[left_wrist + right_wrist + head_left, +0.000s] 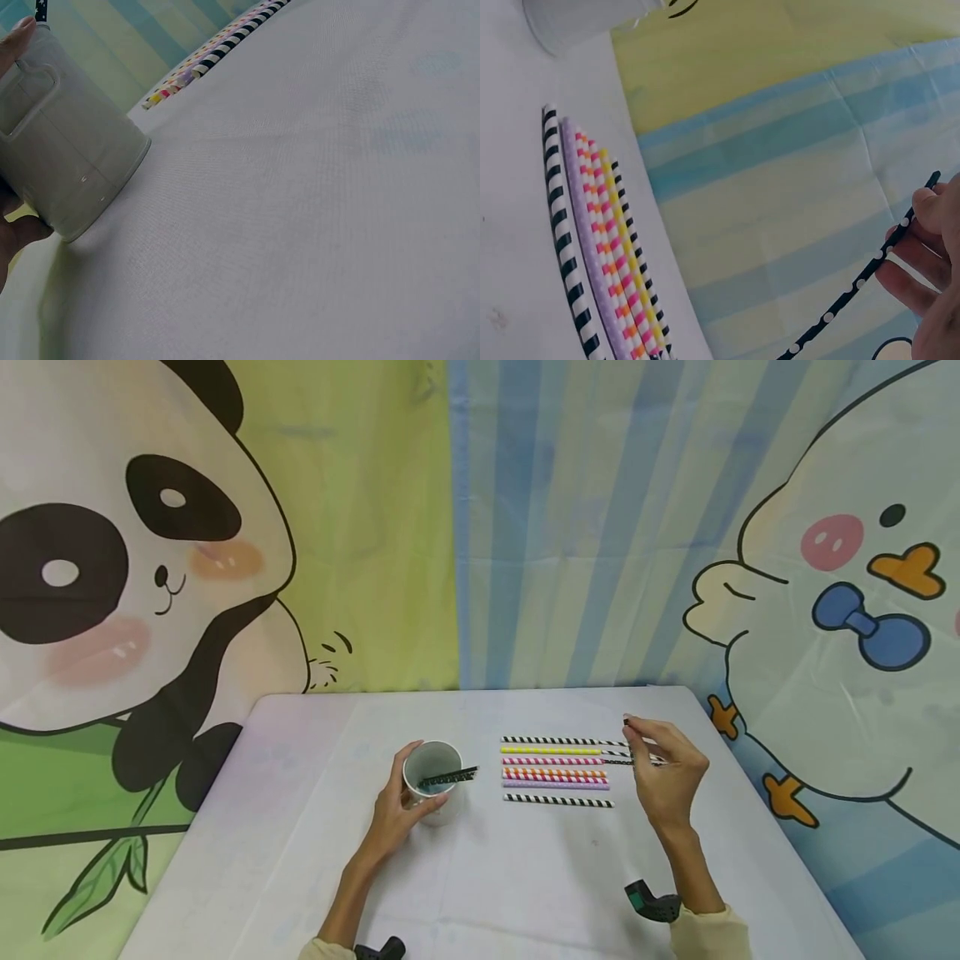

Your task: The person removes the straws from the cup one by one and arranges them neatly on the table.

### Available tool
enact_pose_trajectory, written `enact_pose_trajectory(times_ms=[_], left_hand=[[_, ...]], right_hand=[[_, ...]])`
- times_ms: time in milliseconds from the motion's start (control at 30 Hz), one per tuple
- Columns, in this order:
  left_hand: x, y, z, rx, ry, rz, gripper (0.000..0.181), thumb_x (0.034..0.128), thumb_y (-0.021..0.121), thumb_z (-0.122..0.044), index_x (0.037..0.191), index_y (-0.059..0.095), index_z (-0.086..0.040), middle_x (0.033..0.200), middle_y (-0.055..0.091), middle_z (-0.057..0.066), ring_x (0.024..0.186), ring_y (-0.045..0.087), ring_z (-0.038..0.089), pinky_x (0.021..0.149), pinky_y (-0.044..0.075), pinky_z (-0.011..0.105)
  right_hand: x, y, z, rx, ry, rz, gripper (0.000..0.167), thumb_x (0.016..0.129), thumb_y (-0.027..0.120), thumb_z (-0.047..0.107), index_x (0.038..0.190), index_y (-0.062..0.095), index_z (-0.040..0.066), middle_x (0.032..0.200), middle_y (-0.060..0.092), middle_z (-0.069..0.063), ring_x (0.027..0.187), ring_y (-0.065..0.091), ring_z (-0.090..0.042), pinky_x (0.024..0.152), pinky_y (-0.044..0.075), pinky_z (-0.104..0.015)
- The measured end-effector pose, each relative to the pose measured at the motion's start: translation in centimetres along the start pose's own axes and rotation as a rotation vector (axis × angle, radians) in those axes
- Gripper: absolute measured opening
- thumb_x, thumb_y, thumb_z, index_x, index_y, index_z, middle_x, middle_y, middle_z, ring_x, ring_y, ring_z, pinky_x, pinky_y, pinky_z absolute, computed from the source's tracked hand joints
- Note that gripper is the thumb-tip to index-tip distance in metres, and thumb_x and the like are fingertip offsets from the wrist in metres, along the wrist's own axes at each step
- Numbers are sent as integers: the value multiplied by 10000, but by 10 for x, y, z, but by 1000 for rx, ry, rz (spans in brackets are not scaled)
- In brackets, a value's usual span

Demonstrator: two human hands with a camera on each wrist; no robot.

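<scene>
My left hand [397, 818] grips a pale mug [442, 756] around its side, thumb in front. In the left wrist view the mug [82, 150] shows its handle and stands close to the table surface. Dark patterned straws [453, 776] lean out over its rim to the right. My right hand [667, 768] is raised above the right ends of the laid-out straws. Thumb and fingers pinch a black straw with white dots [861, 283] near one end; in the head view only its dark tip shows. The rest of it is hard to make out there.
Paper straws lie in a row between the hands: black-and-white striped [558, 800], lilac [555, 784], orange, pink [551, 762] and yellow [551, 751]. Dark patterned lengths show past some right ends. A white cloth [487, 877] covers the table, with cartoon-printed curtains [555, 527] behind.
</scene>
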State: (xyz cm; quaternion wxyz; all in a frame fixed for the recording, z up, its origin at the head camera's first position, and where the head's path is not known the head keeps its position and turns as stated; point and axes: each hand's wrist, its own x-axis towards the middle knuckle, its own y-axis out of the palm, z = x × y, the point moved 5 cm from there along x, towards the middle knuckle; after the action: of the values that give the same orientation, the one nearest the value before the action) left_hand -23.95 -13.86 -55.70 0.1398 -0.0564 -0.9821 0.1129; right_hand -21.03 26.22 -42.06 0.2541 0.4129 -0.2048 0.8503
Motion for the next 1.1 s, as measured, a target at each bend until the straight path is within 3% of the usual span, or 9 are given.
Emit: enact_pose_trajectory(times_ms=[133, 300, 400, 600, 767, 933, 1100], left_hand=[[-1, 0, 1, -2, -1, 1, 917, 942, 872, -208, 1683, 343, -321, 1574, 575, 127, 1405, 624, 399, 1134, 491, 664], [0, 0, 1, -8, -3, 5, 920, 945, 869, -201, 1687, 338, -312, 1584, 566, 123, 1426, 609, 400, 1157, 477, 675], [0, 0, 0, -12, -8, 10, 928, 943, 872, -197, 1691, 332, -299, 1589, 559, 124, 1438, 600, 397, 1165, 473, 671], [0, 1, -1, -23, -10, 6, 933, 938, 875, -187, 1691, 333, -288, 1585, 560, 138, 1435, 600, 411, 1163, 473, 669], [-1, 2, 1, -21, -3, 15, 928, 948, 866, -188, 1697, 322, -251, 1587, 557, 147, 1432, 598, 428, 1163, 473, 678], [0, 2, 0, -20, -3, 15, 938, 946, 868, -193, 1703, 314, -235, 1591, 555, 152, 1437, 597, 429, 1165, 470, 686], [-1, 1, -1, -18, -8, 12, 941, 942, 872, -201, 1700, 317, -271, 1592, 555, 144, 1435, 601, 419, 1163, 473, 673]], right_hand=[[-2, -2, -6, -84, -60, 67, 294, 881, 811, -154, 1120, 855, 12, 1008, 820, -192, 984, 697, 35, 890, 509, -44], [-8, -1, -19, -224, -81, 140, 269, 906, 803, -127, 1124, 855, 21, 960, 805, -169, 885, 732, -249, 873, 437, -26], [-13, 0, -28, -315, -80, 189, 264, 898, 814, -123, 1112, 857, 24, 943, 791, -154, 849, 730, -324, 810, 431, -38], [-24, 2, -44, -479, -120, 311, 271, 878, 841, -104, 1100, 864, 51, 938, 774, -140, 747, 680, -270, 613, 511, -286], [-34, 0, -56, -560, -158, 395, 306, 872, 833, -117, 1114, 864, 67, 940, 766, -165, 738, 690, -285, 590, 569, -420], [-40, -1, -66, -578, -177, 435, 331, 853, 832, -146, 1104, 868, 67, 924, 750, -154, 759, 697, -291, 603, 584, -448], [-45, 0, -78, -606, -139, 490, 318, 831, 835, -166, 1051, 876, 60, 899, 734, -127, 754, 678, -267, 627, 598, -442]])
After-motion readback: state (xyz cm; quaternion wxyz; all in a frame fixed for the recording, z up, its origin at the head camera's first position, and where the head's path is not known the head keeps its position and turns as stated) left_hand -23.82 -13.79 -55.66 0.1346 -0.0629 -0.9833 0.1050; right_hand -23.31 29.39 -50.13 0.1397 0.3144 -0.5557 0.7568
